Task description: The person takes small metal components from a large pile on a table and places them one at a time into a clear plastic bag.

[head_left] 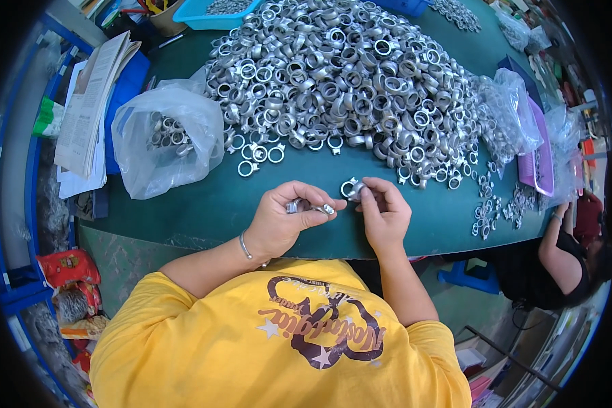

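Over the table's near edge, my left hand (279, 216) is closed around metal ring clamps (295, 206). One of them sticks out edge-on between its thumb and fingertips. Close by on the right, my right hand (389, 219) pinches silvery ring clamps (351, 190) between thumb and fingers. The fingertips of both hands are a small gap apart. Beyond them rises a large heap of the same ring clamps (340, 81), each a round band with a small lug. A few loose clamps (249, 160) lie at the heap's front left edge. Fingers partly hide the held pieces.
A clear plastic bag (137, 166) with some clamps inside stands left on the green table (183, 214). Papers (88, 109) lean beside it. Small metal parts (486, 214), a purple tray (542, 170) and plastic bags are at right. Another person (563, 262) sits there near a blue stool (469, 277).
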A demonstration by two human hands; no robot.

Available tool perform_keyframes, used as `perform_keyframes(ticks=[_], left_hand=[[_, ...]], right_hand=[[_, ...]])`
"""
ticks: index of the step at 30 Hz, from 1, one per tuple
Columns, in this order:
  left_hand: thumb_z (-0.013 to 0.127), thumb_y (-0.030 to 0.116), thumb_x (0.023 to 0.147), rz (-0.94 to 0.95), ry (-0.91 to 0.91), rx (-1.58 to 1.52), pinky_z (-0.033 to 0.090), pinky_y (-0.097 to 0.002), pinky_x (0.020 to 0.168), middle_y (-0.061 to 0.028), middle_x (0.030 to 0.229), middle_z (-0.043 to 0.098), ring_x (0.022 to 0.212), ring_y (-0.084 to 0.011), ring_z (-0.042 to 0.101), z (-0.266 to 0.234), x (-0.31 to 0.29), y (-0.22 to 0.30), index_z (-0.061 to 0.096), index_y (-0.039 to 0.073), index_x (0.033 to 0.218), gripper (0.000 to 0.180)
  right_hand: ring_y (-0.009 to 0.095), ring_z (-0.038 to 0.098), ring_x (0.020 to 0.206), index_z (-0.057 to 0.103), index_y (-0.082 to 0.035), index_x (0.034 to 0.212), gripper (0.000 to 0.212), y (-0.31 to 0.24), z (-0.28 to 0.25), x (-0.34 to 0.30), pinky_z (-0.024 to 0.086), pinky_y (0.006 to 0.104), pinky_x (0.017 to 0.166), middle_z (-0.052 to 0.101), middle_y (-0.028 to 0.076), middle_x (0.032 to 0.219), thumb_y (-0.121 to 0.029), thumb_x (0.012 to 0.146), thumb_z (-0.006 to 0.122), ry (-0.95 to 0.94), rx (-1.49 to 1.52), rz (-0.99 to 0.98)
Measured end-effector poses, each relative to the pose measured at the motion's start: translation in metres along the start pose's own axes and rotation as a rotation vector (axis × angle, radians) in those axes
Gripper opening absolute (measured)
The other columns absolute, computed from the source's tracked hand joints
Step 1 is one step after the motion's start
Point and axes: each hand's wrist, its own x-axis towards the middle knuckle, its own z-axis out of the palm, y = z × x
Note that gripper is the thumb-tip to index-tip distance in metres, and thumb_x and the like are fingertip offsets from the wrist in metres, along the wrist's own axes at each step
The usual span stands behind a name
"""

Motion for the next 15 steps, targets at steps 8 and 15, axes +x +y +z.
perform_keyframes(ticks=[8,15], left_hand=[[0.056,0.01,0.086,-0.29,0.085,-0.011,0.049,-0.022,0.051,-0.0145,0.091,0.062,0.068,-0.0159,0.062,0.0,-0.001,0.006,0.055,0.0,0.098,0.016],[0.054,0.012,0.087,-0.356,0.079,-0.062,0.044,-0.02,0.046,-0.0102,0.083,0.06,0.062,-0.0116,0.056,0.001,0.002,-0.001,0.055,0.0,0.097,0.015]], right_hand=[[0.011,0.06,0.063,0.058,0.004,0.095,0.014,-0.01,-0.011,0.002,0.047,0.0195,0.05,0.065,0.013,0.084,0.001,0.083,0.054,-0.101,0.575,0.524],[0.009,0.059,0.062,0.057,0.003,0.095,0.013,-0.018,-0.006,-0.005,0.045,0.0176,0.049,0.064,0.01,0.084,0.001,0.083,0.054,-0.104,0.538,0.462]])
